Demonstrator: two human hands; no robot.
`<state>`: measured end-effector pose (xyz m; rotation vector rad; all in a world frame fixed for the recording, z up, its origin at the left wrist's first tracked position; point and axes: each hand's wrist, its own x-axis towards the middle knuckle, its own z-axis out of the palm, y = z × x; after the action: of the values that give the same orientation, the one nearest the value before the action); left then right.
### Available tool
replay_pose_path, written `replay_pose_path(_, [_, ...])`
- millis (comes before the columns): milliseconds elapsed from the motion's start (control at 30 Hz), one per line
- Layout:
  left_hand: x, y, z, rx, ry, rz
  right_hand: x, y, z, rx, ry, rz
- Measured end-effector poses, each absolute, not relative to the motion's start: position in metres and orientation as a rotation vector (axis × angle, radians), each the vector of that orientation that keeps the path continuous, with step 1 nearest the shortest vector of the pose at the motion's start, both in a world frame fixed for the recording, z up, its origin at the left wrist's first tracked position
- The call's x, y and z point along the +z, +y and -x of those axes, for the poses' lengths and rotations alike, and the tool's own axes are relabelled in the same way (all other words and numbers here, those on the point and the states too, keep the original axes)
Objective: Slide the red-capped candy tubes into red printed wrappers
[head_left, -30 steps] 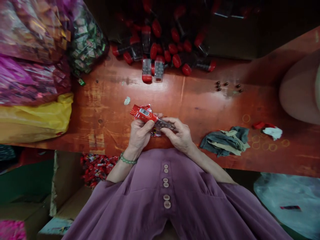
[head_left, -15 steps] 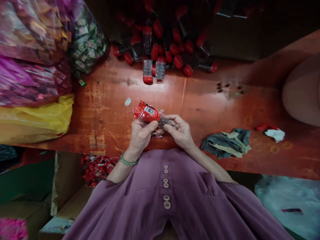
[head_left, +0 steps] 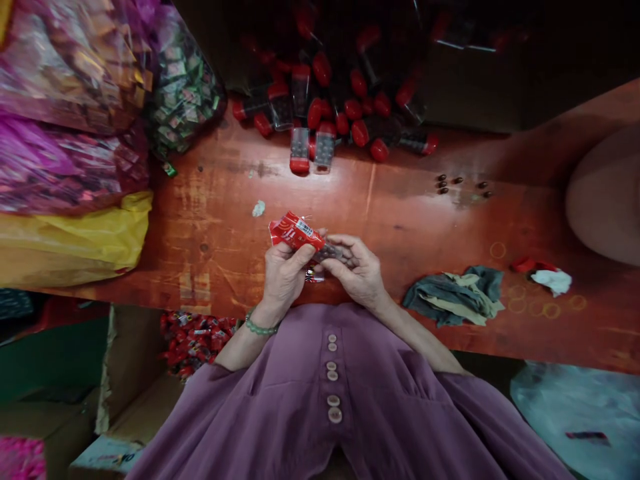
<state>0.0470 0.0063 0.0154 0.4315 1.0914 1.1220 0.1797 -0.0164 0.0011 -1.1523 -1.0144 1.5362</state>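
Observation:
My left hand [head_left: 287,273] is closed round a red printed plastic sleeve [head_left: 296,230] with a barcode, its thumb on top. Out of the sleeve's right end shows a small clear candy bottle [head_left: 327,251] filled with dark round candies, tilted down to the right. My right hand [head_left: 361,270] has its fingers curled round that clear end, with the thumb beneath; its far fingertips are partly hidden. On the table just below the bottle, between my hands, lies a small shiny wrapped piece [head_left: 313,274].
Several red-capped candy bottles [head_left: 324,147] lie piled at the back. Bags of wrapped sweets [head_left: 75,160] stand at left, above a yellow bag [head_left: 100,230]. To the right lie loose dark candies [head_left: 443,185], a crumpled cloth [head_left: 455,293] and rubber bands [head_left: 517,300]. A carton [head_left: 125,360] holds red packets [head_left: 197,340].
The sleeve and bottle have turned, so the barcode faces more to the side. My right thumb has slid lower, off the bottle's top. The whole view has shifted slightly.

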Motion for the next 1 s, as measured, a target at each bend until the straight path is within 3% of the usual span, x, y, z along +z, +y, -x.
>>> replay_pose_path(133, [0.018,0.004,-0.045,1.074,1.043,-0.429,0.004,-0.015,-0.186,1.697,-0.962,1.092])
replay_pose_path(500, [0.015,-0.017,-0.052,0.959,1.009,-0.415,0.0,-0.014,-0.177,1.672,-0.88,1.146])
replay_pose_path(667, [0.022,-0.036,-0.023,0.984,1.058,-0.524,0.001,-0.015,-0.173,1.683,-1.219,1.066])
replay_pose_path(767, [0.028,-0.063,0.012,1.033,1.335,-0.667,-0.002,-0.013,-0.186,1.527,-1.587,1.107])
replay_pose_path(867, [0.04,-0.097,0.06,1.118,1.892,-0.697,-0.011,-0.014,-0.206,1.176,-1.854,1.211])
replay_pose_path(933, [0.052,-0.12,0.096,0.936,2.281,-0.691,-0.017,-0.018,-0.215,0.95,-2.078,1.218])
replay_pose_path(1000, [0.065,-0.138,0.129,0.537,2.472,-0.863,-0.021,-0.023,-0.218,0.779,-2.272,1.204])
